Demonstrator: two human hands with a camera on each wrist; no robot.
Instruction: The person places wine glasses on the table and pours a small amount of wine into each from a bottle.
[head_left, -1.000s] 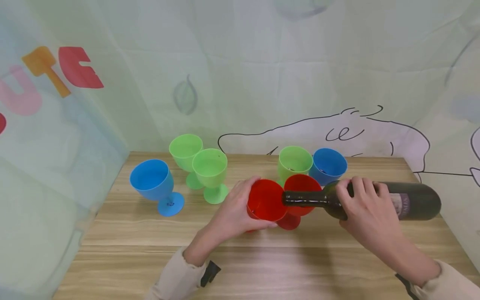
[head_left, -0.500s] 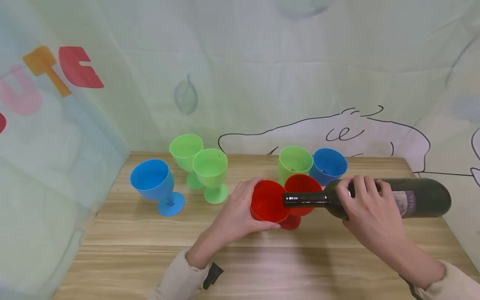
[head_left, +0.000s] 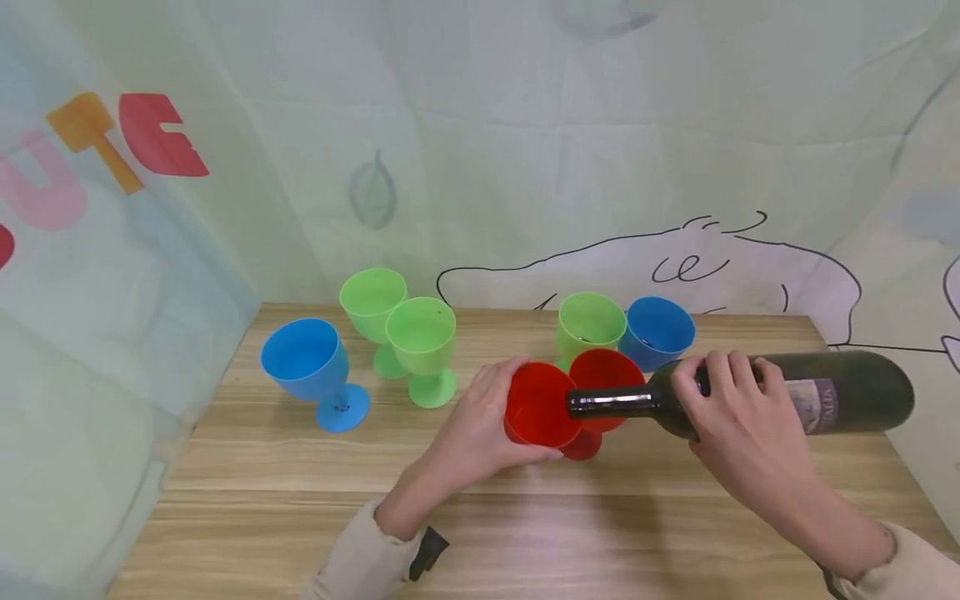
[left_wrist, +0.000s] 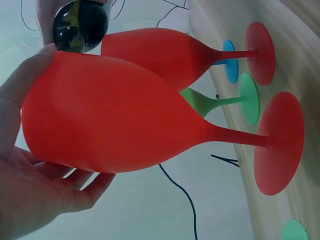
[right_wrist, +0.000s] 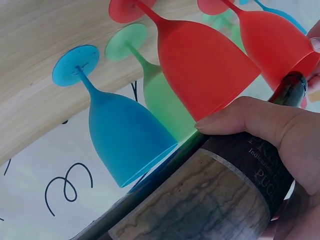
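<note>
My left hand [head_left: 476, 429] grips the bowl of a red goblet [head_left: 534, 417], thumb on the near side. In the left wrist view this goblet's round foot [left_wrist: 279, 145] appears on the tabletop. My right hand [head_left: 750, 425] holds a dark wine bottle [head_left: 862, 390] around its body, almost level. The bottle's neck [head_left: 611, 402] points left, with its mouth over the rim of the held goblet. Behind the neck stands a second red goblet [head_left: 611, 367], close beside the first. No stream of liquid is visible; the goblet's inside is partly hidden.
Behind the red goblets stand a green goblet [head_left: 588, 321] and a blue goblet [head_left: 660, 329]. Two more green goblets [head_left: 372, 300] and a blue goblet [head_left: 303, 362] are at the left. A printed cloth [head_left: 480, 167] hangs behind the wooden table [head_left: 285, 508].
The held red goblet and my left hand have shifted slightly right. The bottle's base has moved right and a little up, while its mouth stays over the goblet.
</note>
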